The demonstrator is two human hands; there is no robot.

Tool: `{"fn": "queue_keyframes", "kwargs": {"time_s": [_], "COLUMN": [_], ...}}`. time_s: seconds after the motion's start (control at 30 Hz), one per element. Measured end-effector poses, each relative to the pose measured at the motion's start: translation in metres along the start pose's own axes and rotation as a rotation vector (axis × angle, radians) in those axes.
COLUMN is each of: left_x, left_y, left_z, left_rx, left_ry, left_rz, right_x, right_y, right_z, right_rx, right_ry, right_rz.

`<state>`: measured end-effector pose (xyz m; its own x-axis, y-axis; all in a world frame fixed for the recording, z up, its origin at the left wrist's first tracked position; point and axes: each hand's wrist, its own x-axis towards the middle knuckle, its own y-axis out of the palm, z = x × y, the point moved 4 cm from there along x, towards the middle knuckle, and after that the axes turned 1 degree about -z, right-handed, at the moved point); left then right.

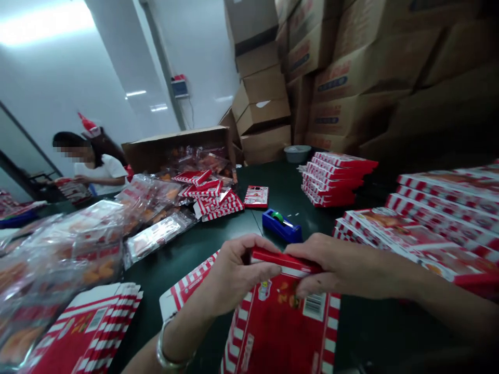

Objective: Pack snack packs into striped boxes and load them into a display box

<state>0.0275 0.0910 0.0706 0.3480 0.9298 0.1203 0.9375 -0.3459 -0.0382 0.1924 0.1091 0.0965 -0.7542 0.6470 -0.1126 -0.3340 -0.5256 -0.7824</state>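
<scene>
A person's two bare hands met over a red-and-white striped carton that lay at the near edge of a dark green table. The left hand was curled nearly closed and pinched the left end of the carton's folded top flap between thumb and fingers. The right hand lay flatter, its fingers pressed along the flap's right end. This two-sided grip appeared to keep the fold shut and square.

A blue tape dispenser sat just beyond the hands, within easy reach. Flat unfolded cartons lay near the left arm, and clear-wrapped packs were heaped farther left. Closed striped boxes stood stacked to the right (neatly, apart from the loose stock). A co-worker sat at the far left.
</scene>
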Motion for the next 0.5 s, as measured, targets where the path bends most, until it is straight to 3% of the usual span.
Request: {"fn": "queue_keyframes", "kwargs": {"time_s": [0.07, 0.17, 0.23, 0.3, 0.33, 0.37, 0.43, 0.5], "left_x": [0.013, 0.035, 0.046, 0.046, 0.039, 0.027, -0.006, -0.038], "left_y": [0.001, -0.001, -0.02, -0.065, -0.093, -0.122, -0.167, -0.185], "left_z": [0.004, 0.026, 0.041, 0.051, 0.056, 0.062, 0.078, 0.1], "left_rx": [-0.011, 0.01, 0.102, 0.302, 0.417, 0.524, 0.672, 0.791], "left_ry": [-0.046, -0.135, -0.087, 0.023, 0.055, 0.047, -0.097, -0.307], "left_rz": [0.072, 0.151, 0.126, -0.063, -0.193, -0.32, -0.443, -0.4], "right_x": [0.014, 0.042, 0.063, 0.085, 0.098, 0.113, 0.146, 0.18], "right_y": [0.012, 0.037, 0.039, 0.016, -0.006, -0.028, -0.07, -0.1], "right_z": [-0.012, -0.038, -0.066, -0.104, -0.127, -0.147, -0.186, -0.214], "right_rx": [0.194, 0.548, 0.658, 0.618, 0.581, 0.541, 0.412, 0.257], "right_ry": [0.003, 0.1, 0.283, 0.529, 0.633, 0.658, 0.695, 0.626], "right_rz": [0.148, 0.413, 0.433, 0.293, 0.085, -0.026, -0.238, -0.448]}}
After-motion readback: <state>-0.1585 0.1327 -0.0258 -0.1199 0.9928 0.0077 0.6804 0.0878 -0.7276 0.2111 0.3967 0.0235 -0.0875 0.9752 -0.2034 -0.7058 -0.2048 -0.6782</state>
